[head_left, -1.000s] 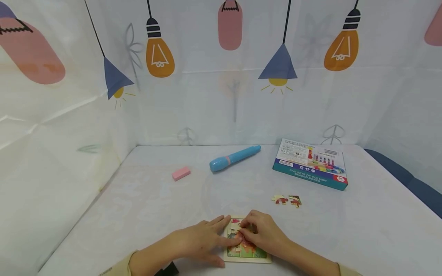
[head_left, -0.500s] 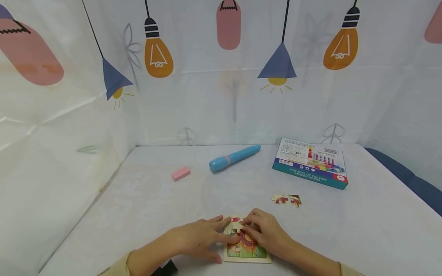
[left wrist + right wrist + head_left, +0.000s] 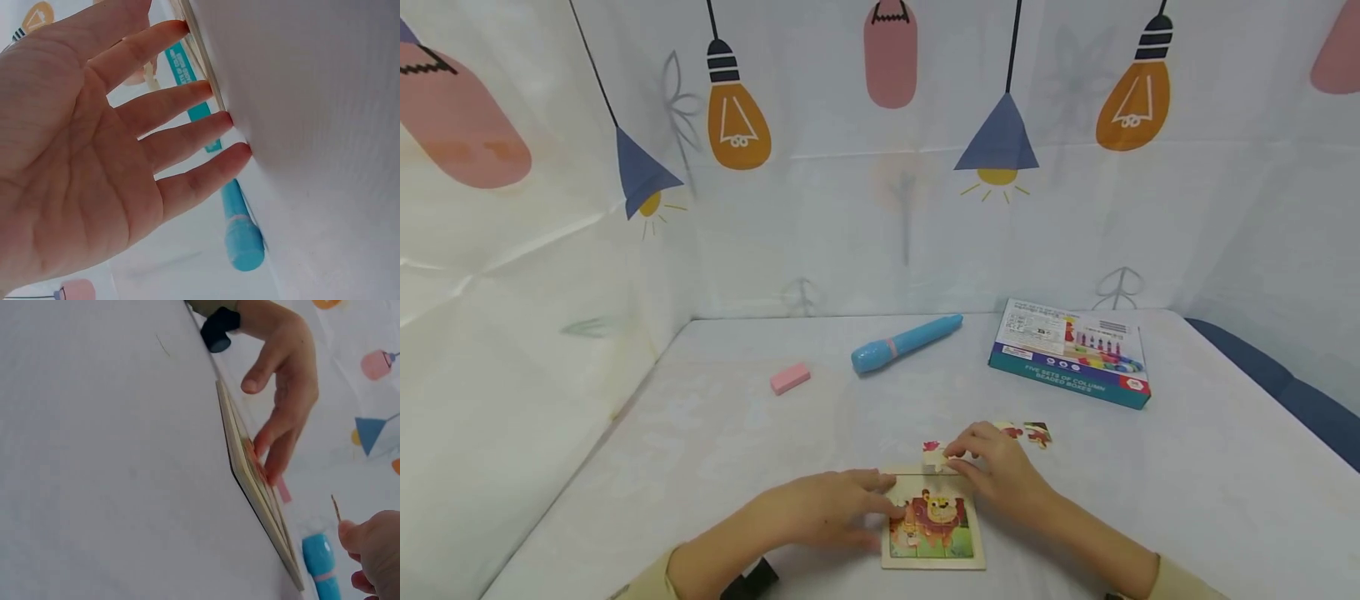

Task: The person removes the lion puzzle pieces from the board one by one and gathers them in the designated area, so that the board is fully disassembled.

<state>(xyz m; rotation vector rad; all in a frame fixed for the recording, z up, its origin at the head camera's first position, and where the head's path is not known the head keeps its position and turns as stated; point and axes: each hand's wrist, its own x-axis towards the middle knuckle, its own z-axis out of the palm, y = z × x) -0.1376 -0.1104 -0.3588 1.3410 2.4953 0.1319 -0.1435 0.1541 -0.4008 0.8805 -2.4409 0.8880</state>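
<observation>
A white sheet printed with lamps and bulbs (image 3: pixel 842 208) is hanging behind the white tabletop (image 3: pixel 700 433). At the far right, a flat box (image 3: pixel 1067 354) is lying at a slant, while a blue tube (image 3: pixel 907 344) is resting to its left, near the far edge. The left hand (image 3: pixel 827 506) is keeping its fingers spread and nearly straight, touching the left side of the board (image 3: pixel 933 564), which is lying flat at the near middle and framing a lion picture (image 3: pixel 934 515). The right hand (image 3: pixel 1000 471) is pinching a piece (image 3: pixel 933 455) between thumb and fingers, above the board's far edge. A pink block (image 3: pixel 790 378) is sitting to the left of the tube. Two loose pieces (image 3: pixel 1038 434) are lying just beyond the right hand, near each other.
</observation>
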